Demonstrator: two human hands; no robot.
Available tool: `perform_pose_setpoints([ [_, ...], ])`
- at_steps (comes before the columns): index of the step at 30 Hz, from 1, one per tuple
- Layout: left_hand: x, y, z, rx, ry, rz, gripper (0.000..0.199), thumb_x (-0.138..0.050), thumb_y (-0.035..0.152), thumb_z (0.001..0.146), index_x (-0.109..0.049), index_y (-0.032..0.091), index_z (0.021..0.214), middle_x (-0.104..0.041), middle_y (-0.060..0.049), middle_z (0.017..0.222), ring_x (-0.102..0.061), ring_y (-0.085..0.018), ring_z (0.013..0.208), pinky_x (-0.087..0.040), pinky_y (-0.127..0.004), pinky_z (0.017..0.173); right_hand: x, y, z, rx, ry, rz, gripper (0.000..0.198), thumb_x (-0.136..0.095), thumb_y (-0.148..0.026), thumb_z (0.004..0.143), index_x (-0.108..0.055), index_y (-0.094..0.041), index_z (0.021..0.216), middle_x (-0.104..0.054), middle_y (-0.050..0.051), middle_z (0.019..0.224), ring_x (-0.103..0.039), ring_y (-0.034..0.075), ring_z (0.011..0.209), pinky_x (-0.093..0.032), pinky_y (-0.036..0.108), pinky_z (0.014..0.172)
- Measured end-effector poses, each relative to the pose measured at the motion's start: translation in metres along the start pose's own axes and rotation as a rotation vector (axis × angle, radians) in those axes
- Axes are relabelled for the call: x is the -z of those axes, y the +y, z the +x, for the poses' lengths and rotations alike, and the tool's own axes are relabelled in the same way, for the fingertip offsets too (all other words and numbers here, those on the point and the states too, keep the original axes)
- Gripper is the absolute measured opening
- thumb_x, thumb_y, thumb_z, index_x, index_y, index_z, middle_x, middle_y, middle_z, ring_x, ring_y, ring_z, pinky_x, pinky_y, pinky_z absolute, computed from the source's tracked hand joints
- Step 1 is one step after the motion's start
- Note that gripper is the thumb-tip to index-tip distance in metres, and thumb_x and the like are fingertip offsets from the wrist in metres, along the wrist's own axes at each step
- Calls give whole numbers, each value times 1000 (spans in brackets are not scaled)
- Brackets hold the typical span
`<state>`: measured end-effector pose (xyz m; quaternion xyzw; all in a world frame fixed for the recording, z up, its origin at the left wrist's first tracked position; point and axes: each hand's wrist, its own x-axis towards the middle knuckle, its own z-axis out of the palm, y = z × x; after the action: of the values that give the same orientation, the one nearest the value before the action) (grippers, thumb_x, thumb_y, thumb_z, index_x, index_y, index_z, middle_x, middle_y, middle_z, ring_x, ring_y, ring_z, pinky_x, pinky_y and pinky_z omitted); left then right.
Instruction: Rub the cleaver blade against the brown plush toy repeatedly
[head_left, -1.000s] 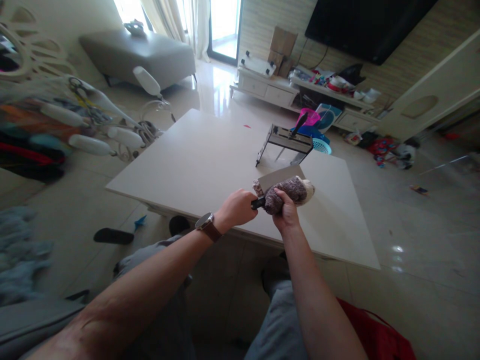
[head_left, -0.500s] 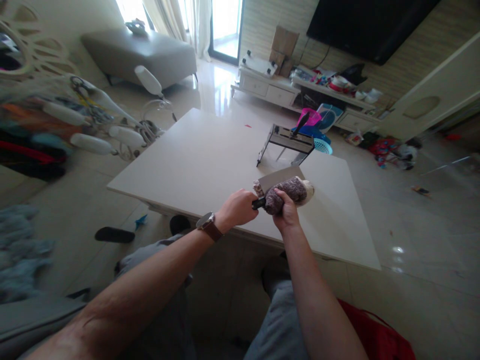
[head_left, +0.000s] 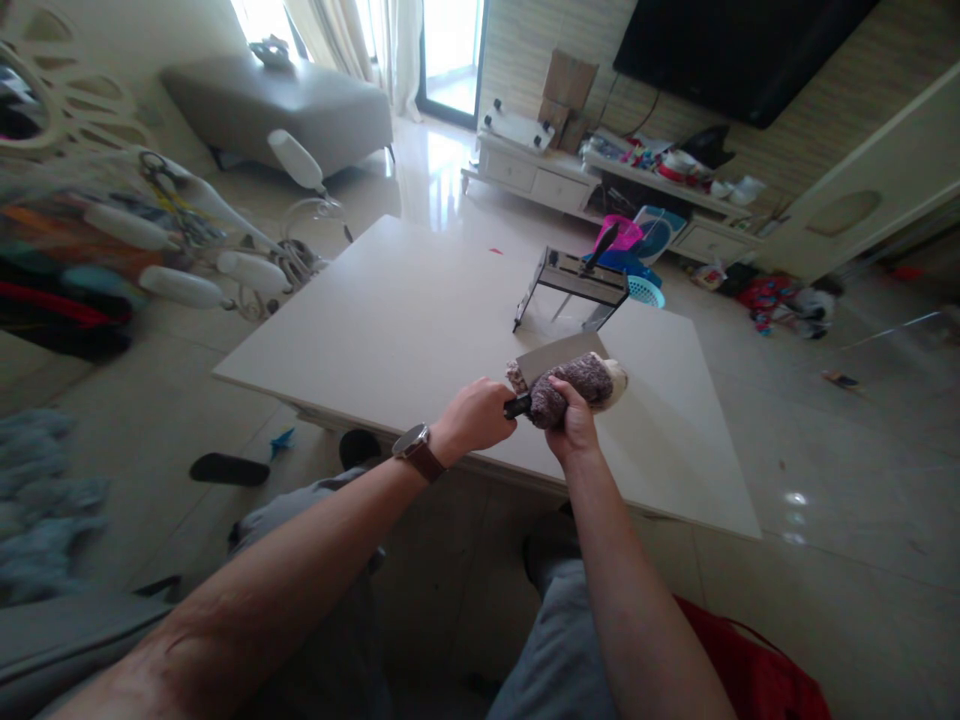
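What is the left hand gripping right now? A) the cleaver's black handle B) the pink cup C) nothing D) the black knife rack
A: the left hand is closed around the black handle of the cleaver, whose blade lies against the brown fuzzy cloth held by the right hand on the table; the knife rack stands apart, farther back.
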<state>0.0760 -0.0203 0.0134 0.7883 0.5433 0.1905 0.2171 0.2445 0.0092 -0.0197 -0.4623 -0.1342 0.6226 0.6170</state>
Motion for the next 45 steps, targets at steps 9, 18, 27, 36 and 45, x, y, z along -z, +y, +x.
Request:
perform_pose_setpoints([
  [9,-4,-3,2,-15,6,19,21,-61,19,75,-80,18,81,-80,-17,85,-70,-23,74,-39,-33,62,-3,0,-2,-3,37,4,23,-80,-10,63,-70,-17,83,-76,-3,75,-71,11,64,-62,19,59],
  [18,-2,-1,1,-12,-5,22,20,-61,18,75,-79,18,81,-80,-17,86,-71,-23,76,-41,-32,63,2,2,4,21,-3,-15,25,-82,-11,64,-70,-18,85,-76,-3,76,-72,11,65,-63,19,61],
  [27,-2,-1,0,-14,-18,50,21,-63,20,78,-81,18,89,-80,-17,92,-75,-27,88,-49,-32,70,-4,15,-6,95,72,4,31,-84,-11,59,-69,-17,85,-77,-3,78,-73,12,66,-64,21,61],
  [36,2,1,-1,-21,-35,19,22,-61,18,79,-82,18,88,-79,-18,90,-73,-25,83,-49,-32,71,-4,6,-7,99,45,-74,24,-79,-8,58,-68,-18,77,-74,-3,71,-70,12,60,-62,21,56],
  [45,15,-11,-1,-22,-10,58,20,-61,19,78,-80,18,81,-79,-16,83,-73,-24,81,-45,-32,67,-9,6,-12,161,-3,-110,33,-84,-10,54,-70,-17,83,-75,-2,77,-72,15,66,-63,25,58],
])
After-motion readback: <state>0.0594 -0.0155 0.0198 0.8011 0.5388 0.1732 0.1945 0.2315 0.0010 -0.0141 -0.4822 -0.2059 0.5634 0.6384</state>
